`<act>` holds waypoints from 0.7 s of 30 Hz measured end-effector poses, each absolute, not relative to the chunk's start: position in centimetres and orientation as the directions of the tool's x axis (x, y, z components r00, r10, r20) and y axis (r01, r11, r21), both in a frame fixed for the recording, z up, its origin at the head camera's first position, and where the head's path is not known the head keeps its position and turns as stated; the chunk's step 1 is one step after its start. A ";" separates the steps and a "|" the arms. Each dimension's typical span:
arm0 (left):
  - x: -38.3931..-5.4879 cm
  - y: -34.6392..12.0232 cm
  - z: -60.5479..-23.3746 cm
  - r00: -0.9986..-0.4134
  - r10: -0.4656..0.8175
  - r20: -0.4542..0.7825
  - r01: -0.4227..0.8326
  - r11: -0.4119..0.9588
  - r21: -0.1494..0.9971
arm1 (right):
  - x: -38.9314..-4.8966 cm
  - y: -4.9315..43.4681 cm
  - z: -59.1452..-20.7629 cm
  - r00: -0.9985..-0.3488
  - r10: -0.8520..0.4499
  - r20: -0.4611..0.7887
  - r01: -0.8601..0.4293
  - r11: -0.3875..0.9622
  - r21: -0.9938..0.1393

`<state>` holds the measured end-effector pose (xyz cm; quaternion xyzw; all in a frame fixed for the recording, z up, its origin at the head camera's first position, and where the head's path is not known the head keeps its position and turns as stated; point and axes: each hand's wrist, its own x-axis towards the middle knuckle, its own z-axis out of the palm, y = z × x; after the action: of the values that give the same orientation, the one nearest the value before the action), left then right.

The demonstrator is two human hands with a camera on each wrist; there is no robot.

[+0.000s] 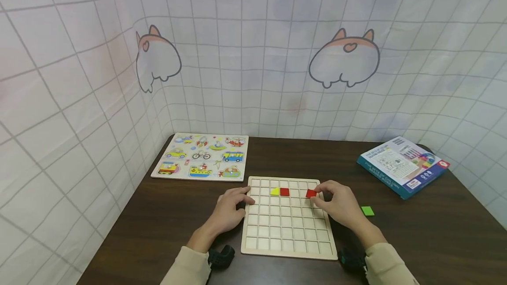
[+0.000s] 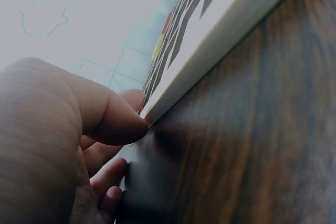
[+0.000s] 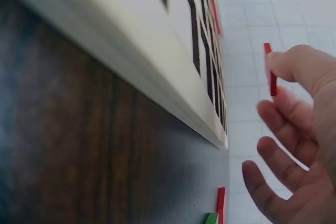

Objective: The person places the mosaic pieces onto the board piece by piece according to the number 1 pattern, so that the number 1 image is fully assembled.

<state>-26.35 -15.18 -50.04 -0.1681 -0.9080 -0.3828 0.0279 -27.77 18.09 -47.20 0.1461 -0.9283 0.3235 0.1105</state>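
My right hand (image 1: 339, 202) pinches a red square tile (image 1: 311, 193) between thumb and fingertips, over the upper right of a pale wooden grid board (image 1: 287, 256). In the right wrist view the same red tile (image 3: 272, 80) is held on edge, above the board's surface. A yellow tile with a rounded corner (image 1: 275, 191) and another red square tile (image 1: 284, 192) lie side by side in the board's upper rows. My left hand (image 1: 227, 211) rests at the board's left side, index fingertip over the rim and thumb (image 2: 118, 121) against the edge.
A green tile (image 1: 367, 211) lies on the dark table right of the board, with a red tile (image 3: 221, 203) near it in the right wrist view. A vehicle picture puzzle (image 1: 201, 156) lies back left, and a blue-and-white box (image 1: 403, 164) back right. A gridded curtain (image 1: 261, 56) hangs behind.
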 end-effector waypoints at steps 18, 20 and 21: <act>-26.4 -15.1 -50.0 -0.937 0.284 0.201 0.342 0.645 0.684 | -26.9 15.6 -45.3 -0.935 -0.248 0.253 -0.351 0.738 -0.577; -26.3 -15.1 -50.0 -0.938 0.285 0.198 0.340 0.644 0.685 | -26.9 15.3 -45.3 -0.938 -0.262 0.228 -0.346 0.733 -0.585; -26.3 -15.1 -50.0 -0.938 0.284 0.198 0.339 0.644 0.686 | -26.9 15.1 -45.4 -0.939 -0.267 0.215 -0.343 0.732 -0.589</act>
<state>-26.29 -15.10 -49.99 -0.1721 -0.9058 -0.3854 0.0358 -26.90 15.10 -45.36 0.1641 -0.9288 0.3272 0.0578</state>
